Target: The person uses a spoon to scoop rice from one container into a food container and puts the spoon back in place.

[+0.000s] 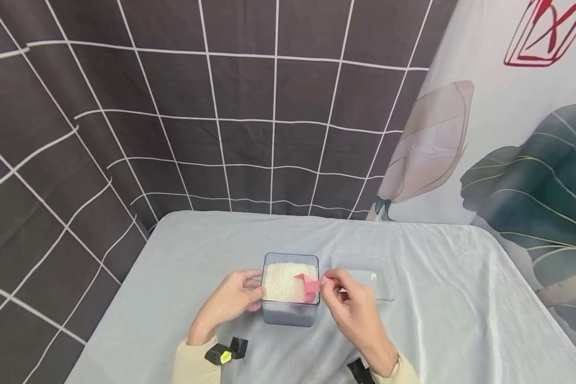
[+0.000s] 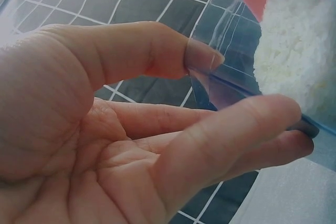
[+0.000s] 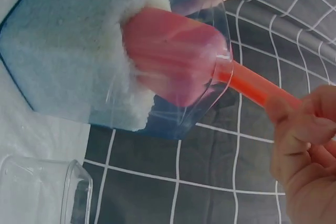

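Note:
A blue-tinted, see-through square container (image 1: pixel 288 316) stands on the table, filled high with white rice (image 1: pixel 282 281). My left hand (image 1: pixel 235 298) rests against its left side, thumb and fairly straight fingers touching the wall near the rim; in the left wrist view the thumb tip overlaps the clear wall. A pink scoop (image 1: pixel 309 287) lies with its bowl partly sunk in the rice on the right side. My right hand (image 1: pixel 352 304) pinches the scoop's handle (image 3: pixel 257 88) between thumb and fingers, just outside the right rim.
A clear, shallow plastic lid (image 1: pixel 386 277) lies on the table right of the container, partly behind my right hand. Pale cloth (image 1: pixel 211 240) covers the table. A dark curtain with a white grid (image 1: pixel 240 138) hangs behind and to the left, a printed one at right.

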{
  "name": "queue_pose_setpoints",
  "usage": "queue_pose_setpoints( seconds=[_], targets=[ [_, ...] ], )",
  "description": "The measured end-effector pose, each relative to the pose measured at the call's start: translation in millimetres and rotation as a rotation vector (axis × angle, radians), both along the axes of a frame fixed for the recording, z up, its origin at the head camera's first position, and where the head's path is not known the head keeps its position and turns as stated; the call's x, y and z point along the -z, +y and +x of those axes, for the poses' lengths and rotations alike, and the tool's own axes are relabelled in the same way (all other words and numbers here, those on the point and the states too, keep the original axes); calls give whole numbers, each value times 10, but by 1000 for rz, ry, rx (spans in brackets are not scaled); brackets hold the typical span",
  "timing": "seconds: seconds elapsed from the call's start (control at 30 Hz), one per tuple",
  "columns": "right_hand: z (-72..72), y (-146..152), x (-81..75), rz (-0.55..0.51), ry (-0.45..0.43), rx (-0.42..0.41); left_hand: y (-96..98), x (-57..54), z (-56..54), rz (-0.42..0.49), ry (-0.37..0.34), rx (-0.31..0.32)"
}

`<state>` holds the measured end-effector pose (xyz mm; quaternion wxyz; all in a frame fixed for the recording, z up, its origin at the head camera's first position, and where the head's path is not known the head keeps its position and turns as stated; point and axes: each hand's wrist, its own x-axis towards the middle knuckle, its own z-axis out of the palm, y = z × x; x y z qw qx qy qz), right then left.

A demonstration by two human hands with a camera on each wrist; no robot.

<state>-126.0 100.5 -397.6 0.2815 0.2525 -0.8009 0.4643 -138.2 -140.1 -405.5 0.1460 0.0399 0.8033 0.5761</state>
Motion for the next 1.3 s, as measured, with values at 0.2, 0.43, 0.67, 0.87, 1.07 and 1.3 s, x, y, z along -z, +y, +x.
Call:
queue_pose_setpoints(
  seconds=[0.2, 0.43, 0.67, 0.87, 1.07, 1.3],
  targets=[
    [-44, 34, -10, -48, 110, 35, -4, -8, -6, 3, -3, 0],
    [-34, 38, -11, -91, 139, 50, -9, -5, 3, 16, 0, 15],
    [23, 32, -83, -151, 53, 67, -6, -6, -9, 24, 4, 21],
    [134, -23, -263, -237, -122, 85, -10, -13, 5, 28, 1, 18],
    [110, -2, -273, -342, -321, 108, -15, -7, 15, 36, -4, -1],
    [-34, 112, -112, -419, -514, 93, -5, -8, -2, 30, 0, 2]
  ],
)
